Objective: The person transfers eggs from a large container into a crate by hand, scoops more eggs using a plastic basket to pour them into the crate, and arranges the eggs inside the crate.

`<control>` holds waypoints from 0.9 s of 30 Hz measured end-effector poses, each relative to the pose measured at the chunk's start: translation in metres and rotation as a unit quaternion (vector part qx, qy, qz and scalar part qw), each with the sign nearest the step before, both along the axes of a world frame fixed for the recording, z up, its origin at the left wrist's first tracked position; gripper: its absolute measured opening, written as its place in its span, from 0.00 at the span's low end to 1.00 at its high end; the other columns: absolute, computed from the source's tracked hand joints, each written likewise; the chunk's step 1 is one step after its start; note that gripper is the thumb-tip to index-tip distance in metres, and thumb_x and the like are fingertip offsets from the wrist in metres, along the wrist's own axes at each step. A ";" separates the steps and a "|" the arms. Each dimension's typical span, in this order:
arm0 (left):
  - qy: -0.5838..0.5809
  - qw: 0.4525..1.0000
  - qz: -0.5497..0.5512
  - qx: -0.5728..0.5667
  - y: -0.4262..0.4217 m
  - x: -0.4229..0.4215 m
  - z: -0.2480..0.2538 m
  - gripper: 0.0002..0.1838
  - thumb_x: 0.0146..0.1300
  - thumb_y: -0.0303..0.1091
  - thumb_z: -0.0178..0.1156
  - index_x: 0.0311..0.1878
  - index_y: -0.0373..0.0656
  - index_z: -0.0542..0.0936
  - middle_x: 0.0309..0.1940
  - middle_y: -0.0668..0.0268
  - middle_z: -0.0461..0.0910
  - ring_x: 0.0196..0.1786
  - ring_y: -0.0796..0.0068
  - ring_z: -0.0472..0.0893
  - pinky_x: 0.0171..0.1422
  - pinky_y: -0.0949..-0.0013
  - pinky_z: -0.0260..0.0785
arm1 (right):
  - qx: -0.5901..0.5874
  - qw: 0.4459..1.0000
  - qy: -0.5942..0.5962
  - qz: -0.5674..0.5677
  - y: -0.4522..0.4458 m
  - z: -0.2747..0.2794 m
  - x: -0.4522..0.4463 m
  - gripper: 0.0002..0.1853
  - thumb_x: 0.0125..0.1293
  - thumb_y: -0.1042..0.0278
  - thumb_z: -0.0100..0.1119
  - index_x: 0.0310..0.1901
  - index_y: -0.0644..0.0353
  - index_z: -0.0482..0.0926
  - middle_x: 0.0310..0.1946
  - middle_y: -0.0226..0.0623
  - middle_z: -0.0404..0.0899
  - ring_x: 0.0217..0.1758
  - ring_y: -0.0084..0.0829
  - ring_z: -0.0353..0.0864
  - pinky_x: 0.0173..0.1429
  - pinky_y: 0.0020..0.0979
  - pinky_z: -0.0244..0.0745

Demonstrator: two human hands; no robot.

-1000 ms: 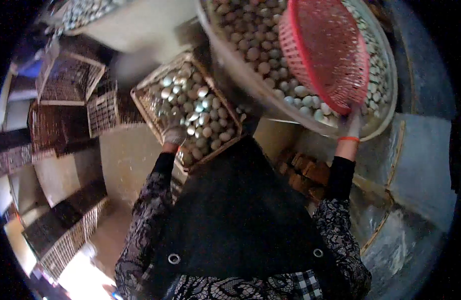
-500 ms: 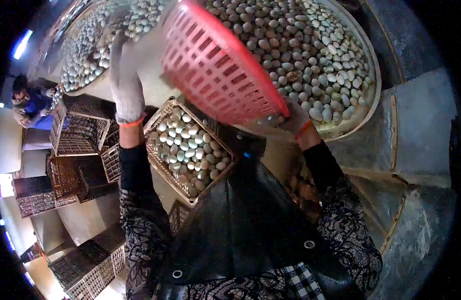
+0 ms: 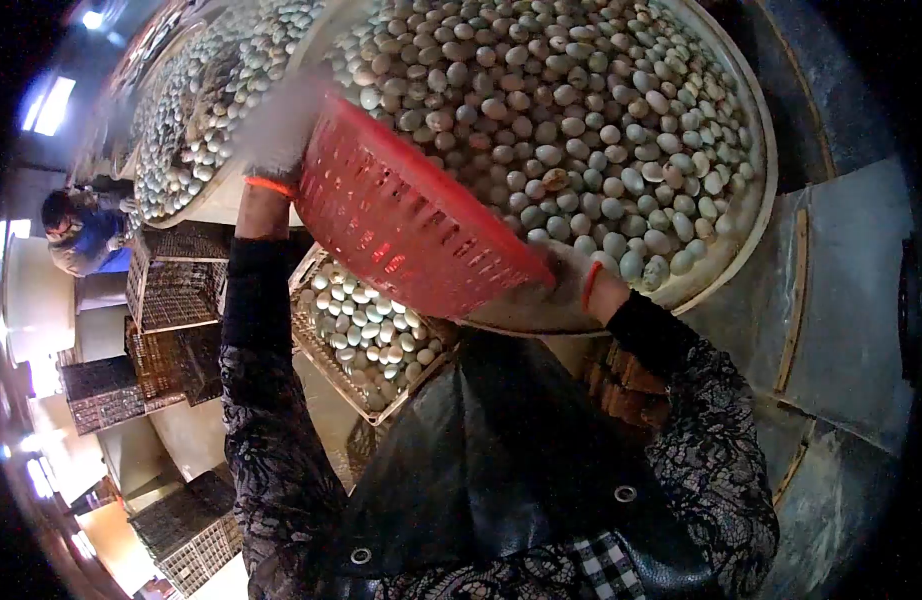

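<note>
A red plastic basket (image 3: 411, 225) with slotted sides is tilted over the near edge of a large round vat (image 3: 756, 205) full of pale eggs (image 3: 551, 155). My right hand (image 3: 571, 275), in a whitish glove, is closed on the basket's right end. At its left end is my left hand (image 3: 281, 125), also gloved; motion smears its fingers, so their grip does not show. The inside of the basket is turned away from me. Below it stands a tan crate (image 3: 376, 415) holding pale eggs (image 3: 371, 330), partly covered by the basket and my black apron.
A second vat of eggs (image 3: 196, 120) stands at the upper left. Beyond the crate are stacked dark slatted crates (image 3: 176, 290) and more crates (image 3: 186, 540) lower down. A person (image 3: 86, 235) in blue works at the far left. Reddish bricks (image 3: 626, 395) lie below the vat.
My left hand has come from apart, fingers stretched up, to the basket's left end. The basket has moved down and left, its rim swung away, with my right hand still on it.
</note>
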State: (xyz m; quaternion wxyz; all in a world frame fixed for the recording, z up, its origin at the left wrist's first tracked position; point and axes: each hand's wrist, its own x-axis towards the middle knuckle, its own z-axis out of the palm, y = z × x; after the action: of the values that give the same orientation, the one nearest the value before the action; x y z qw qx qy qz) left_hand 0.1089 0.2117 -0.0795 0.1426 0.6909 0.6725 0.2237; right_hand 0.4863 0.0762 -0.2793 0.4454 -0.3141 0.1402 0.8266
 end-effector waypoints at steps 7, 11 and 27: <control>-0.333 0.937 0.074 -0.079 -0.001 0.054 0.019 0.19 0.66 0.40 0.45 0.53 0.38 0.73 0.45 0.65 0.75 0.48 0.75 0.71 0.54 0.73 0.62 | 0.093 0.957 0.008 0.274 0.011 0.032 0.007 0.21 0.66 0.50 0.47 0.48 0.61 0.73 0.44 0.35 0.76 0.43 0.30 0.75 0.38 0.30 0.74; -0.201 0.978 0.059 0.008 0.039 0.024 -0.037 0.21 0.65 0.43 0.47 0.53 0.38 0.74 0.43 0.65 0.76 0.46 0.75 0.72 0.53 0.73 0.63 | 0.115 0.909 -0.218 0.337 0.036 -0.011 0.020 0.19 0.66 0.54 0.47 0.47 0.61 0.74 0.42 0.35 0.77 0.39 0.30 0.75 0.35 0.30 0.72; -0.274 0.962 0.000 0.003 -0.013 0.060 -0.046 0.22 0.67 0.39 0.40 0.56 0.35 0.71 0.51 0.60 0.74 0.55 0.69 0.70 0.63 0.69 0.58 | 0.049 0.857 -0.315 0.406 0.049 -0.004 0.042 0.12 0.63 0.62 0.51 0.38 0.61 0.78 0.30 0.37 0.79 0.27 0.29 0.78 0.28 0.29 0.73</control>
State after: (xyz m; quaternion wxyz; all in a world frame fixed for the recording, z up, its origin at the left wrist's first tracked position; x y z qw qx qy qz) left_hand 0.1691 0.1985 -0.1256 0.3193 0.6039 0.6066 0.4066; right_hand 0.5286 0.1253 -0.2831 0.1057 -0.5645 -0.1881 0.7967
